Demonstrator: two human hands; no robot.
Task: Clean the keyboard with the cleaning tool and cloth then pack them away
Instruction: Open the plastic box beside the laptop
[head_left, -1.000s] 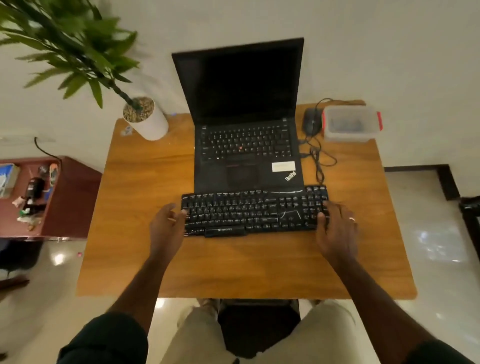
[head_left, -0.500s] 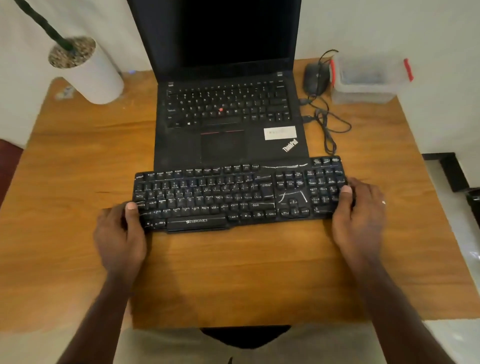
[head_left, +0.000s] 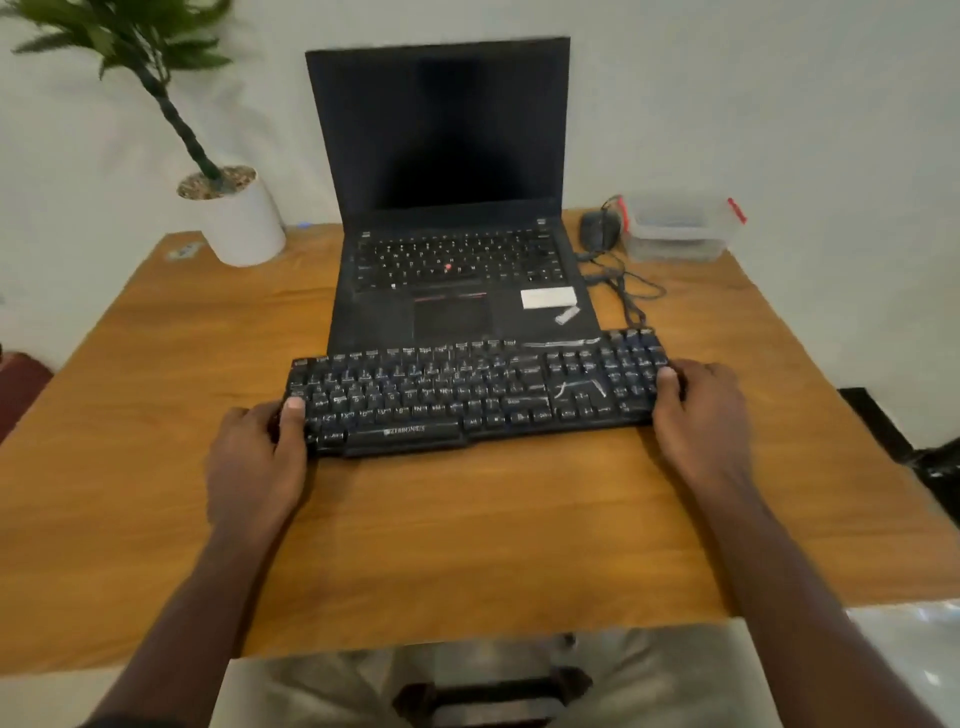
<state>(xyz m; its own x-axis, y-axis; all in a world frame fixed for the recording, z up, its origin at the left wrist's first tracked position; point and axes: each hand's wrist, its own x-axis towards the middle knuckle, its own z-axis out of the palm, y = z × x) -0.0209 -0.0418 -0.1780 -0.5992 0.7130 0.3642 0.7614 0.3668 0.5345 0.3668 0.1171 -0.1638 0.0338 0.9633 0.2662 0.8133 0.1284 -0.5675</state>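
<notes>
A black external keyboard (head_left: 478, 395) lies across the wooden table (head_left: 467, 530), in front of an open laptop, with its back edge over the laptop's front. My left hand (head_left: 254, 457) grips the keyboard's left end, thumb on the keys. My right hand (head_left: 701, 415) grips its right end the same way. A clear plastic box with red clips (head_left: 675, 228) stands at the far right of the table; its contents are too blurred to name. No cleaning tool or cloth shows outside it.
The black laptop (head_left: 457, 270) stands open with a dark screen. A black mouse (head_left: 597, 231) and its tangled cable (head_left: 628, 291) lie right of the laptop. A white pot with a plant (head_left: 239, 218) stands at the far left corner.
The view has shifted and tilted up, so the plant and the whole laptop screen show again. Both hands stay on the keyboard's ends, and the keyboard stays in front of the laptop.
</notes>
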